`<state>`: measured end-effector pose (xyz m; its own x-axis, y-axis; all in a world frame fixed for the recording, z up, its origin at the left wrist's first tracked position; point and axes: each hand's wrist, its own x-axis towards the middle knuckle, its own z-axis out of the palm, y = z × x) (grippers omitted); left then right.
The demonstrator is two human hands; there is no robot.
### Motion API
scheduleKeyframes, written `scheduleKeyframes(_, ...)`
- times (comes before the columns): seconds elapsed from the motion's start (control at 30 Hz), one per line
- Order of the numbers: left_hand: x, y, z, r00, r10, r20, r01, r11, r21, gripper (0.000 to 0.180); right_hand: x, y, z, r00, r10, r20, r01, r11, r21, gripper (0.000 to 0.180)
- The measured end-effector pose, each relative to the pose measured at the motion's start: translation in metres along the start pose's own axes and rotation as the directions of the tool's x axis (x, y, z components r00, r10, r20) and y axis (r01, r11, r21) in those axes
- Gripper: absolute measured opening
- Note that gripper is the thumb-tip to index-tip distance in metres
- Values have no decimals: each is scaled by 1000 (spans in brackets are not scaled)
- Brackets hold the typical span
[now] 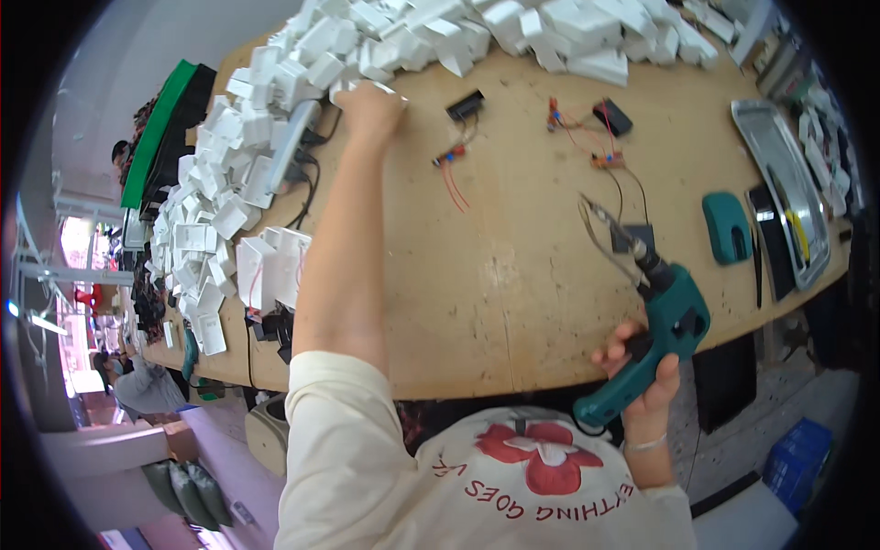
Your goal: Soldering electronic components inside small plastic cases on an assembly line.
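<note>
Hands well apart: right (pixel 647 378) wrapped round a teal power tool (pixel 674 298) at the front edge, left (pixel 371 105) over a white case (pixel 338 93) way out.
Dark block (pixel 632 239) sits partly behind the tool's nose, then a teal piece (pixel 724 234), silver tray (pixel 753 137) and wired boards (pixel 605 160); heaped white cases (pixel 449 46) crowd the far side. Tool's chunky, black trigger, skinny metal tip; case is mostly hidden, can't tell how firmly it's gripped.
</note>
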<state>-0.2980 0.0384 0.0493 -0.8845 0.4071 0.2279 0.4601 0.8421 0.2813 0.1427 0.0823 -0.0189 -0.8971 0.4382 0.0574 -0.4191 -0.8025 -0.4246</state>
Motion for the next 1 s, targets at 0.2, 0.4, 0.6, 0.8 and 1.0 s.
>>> scheduleKeyframes(0.2, -109, 1, -37, 921, 337, -196, -384, 867, -317, 25, 4, -6, -2, 995, -49, 91, 49, 999, 6, 75)
scheduleKeyframes(0.4, -235, 19, -56, 743, 667, 56, -518, 626, -583, 33, -15, -18, 1, 982, -180, 64, 173, 980, 102, 75)
scheduleKeyframes(0.6, -246, 25, -52, 578, 816, 22, -582, 431, -690, 52, -17, -32, -9, 964, -265, 10, 265, 964, 18, 73)
scheduleKeyframes(0.8, -206, 33, -32, 581, 814, 13, -458, 340, -821, 54, -8, -37, -14, 959, -282, -33, 283, 959, 23, 70)
scheduleKeyframes(1.0, -154, 112, -10, 577, 802, 153, -438, 462, -772, 36, -7, -36, -12, 957, -286, -50, 287, 958, 0, 70)
